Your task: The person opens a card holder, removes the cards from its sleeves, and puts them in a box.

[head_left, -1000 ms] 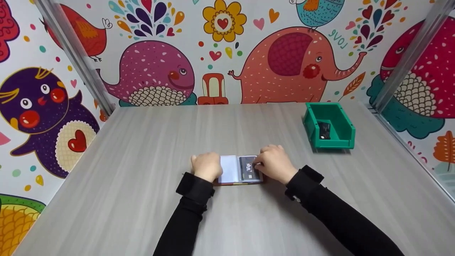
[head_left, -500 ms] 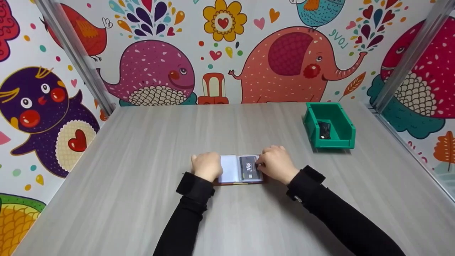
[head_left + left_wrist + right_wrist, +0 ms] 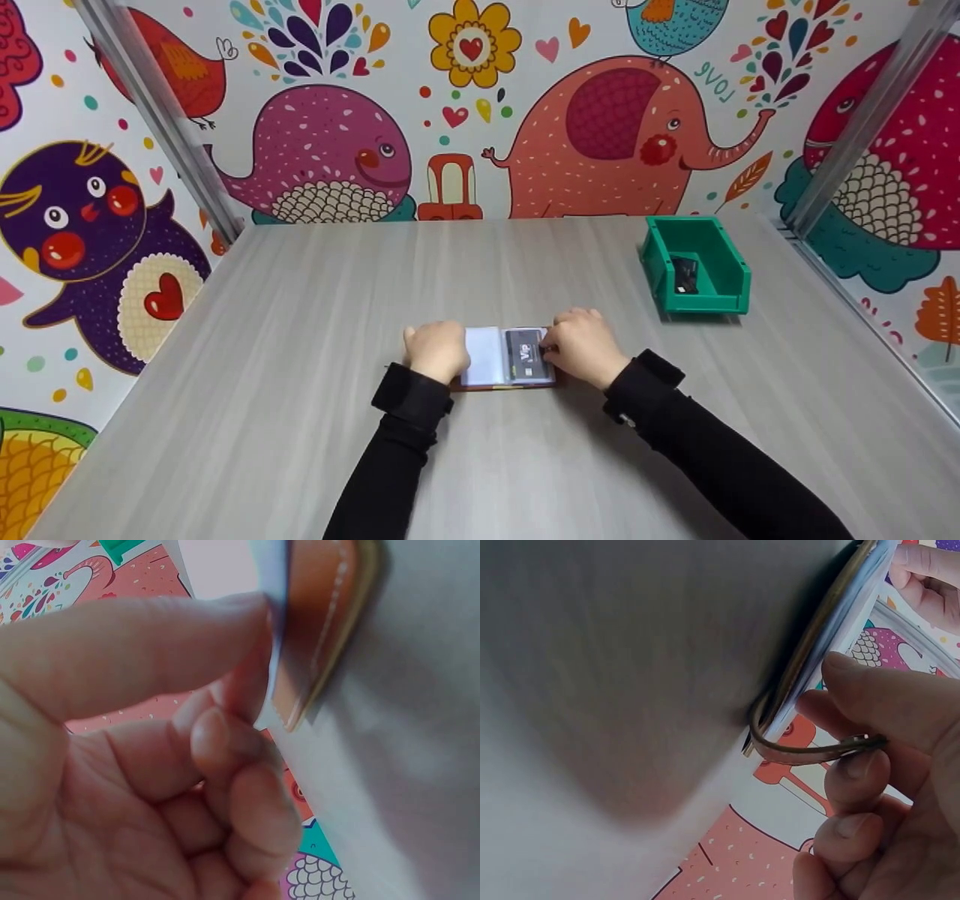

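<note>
A brown card holder [image 3: 504, 388] lies open on the table with its clear sleeves [image 3: 482, 356] showing. A dark VIP card [image 3: 523, 356] sits at its right-hand sleeve, upright as seen in the head view. My left hand [image 3: 436, 349] pinches the left sleeves between thumb and index finger, beside the holder's stitched brown cover [image 3: 319, 607]. My right hand [image 3: 585, 347] has its thumb and index finger at the card's right edge, pinching there. The holder's curved strap [image 3: 799, 756] sticks out and rests against the right hand's curled fingers.
A green bin [image 3: 701, 302] stands at the back right of the table, with black cards [image 3: 685, 274] inside. Printed cartoon panels [image 3: 465, 112] close off the back and both sides, joined by metal posts [image 3: 154, 112].
My right hand has shifted slightly right, uncovering more of the VIP card. The left hand, the holder and the bin stay where they were.
</note>
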The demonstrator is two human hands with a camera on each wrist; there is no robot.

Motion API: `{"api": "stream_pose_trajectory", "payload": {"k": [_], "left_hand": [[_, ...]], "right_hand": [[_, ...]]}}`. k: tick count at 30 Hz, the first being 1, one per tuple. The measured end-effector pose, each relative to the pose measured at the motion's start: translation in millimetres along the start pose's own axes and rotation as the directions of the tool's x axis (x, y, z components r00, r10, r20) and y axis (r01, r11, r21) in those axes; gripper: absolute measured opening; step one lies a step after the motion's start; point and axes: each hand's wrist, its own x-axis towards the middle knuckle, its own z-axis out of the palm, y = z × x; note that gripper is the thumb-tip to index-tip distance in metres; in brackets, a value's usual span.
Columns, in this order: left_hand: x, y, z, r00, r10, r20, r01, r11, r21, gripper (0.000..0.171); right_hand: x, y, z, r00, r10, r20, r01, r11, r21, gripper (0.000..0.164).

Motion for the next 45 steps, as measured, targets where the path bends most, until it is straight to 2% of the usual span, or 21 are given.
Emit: {"api": "stream_pose_trajectory", "payload": {"k": [6,28,33,39,45], "left_hand": [[-1.1,0.2,-1.3,1.000,0.009,0.006,-0.009,1.000,0.010,0.010],[-0.7,0.8,-1.6,1.000,0.008,0.001,-0.008,1.000,0.013,0.010],[-2.2,4.2,-1.1,0.998,0.030,-0.049,-0.030,0.999,0.011,0.007],[-5.9,13.2,1.5,0.986,0.101,-0.132,-0.104,0.994,-0.015,0.006],[-10.6,23.3,3.7,0.974,0.156,-0.165,-0.166,0.985,-0.051,0.012]], "right_hand": [[-0.7,0.1,0.8,1.000,0.002,-0.003,-0.002,1.000,0.019,0.016],[-0.5,-0.2,1.0,1.000,0.011,-0.018,-0.011,1.000,0.019,0.015],[-0.4,0.0,2.5,1.000,0.004,-0.026,-0.004,1.000,-0.003,0.014],[-0.2,0.3,3.6,0.999,-0.005,-0.034,0.005,1.000,-0.010,0.013],[-0.6,1.1,4.2,0.999,-0.009,-0.044,0.008,1.000,-0.020,0.013]]}}
